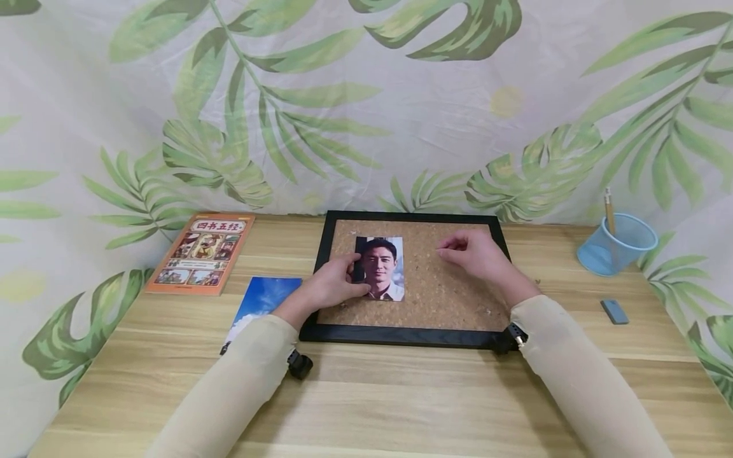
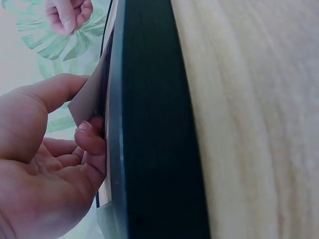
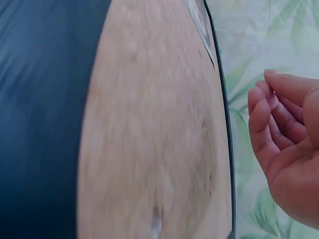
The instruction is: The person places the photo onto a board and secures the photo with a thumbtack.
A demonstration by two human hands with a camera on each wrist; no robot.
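Altogether one portrait photo (image 1: 383, 270), one corkboard (image 1: 441, 296)

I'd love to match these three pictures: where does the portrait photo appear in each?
Head: the portrait photo is just below the middle, over the corkboard, in the left hand.
Left wrist: the portrait photo shows its pale back, left of centre.
Right wrist: a thin sliver of the portrait photo at the top, right of centre.
Shared landmark: the black frame.
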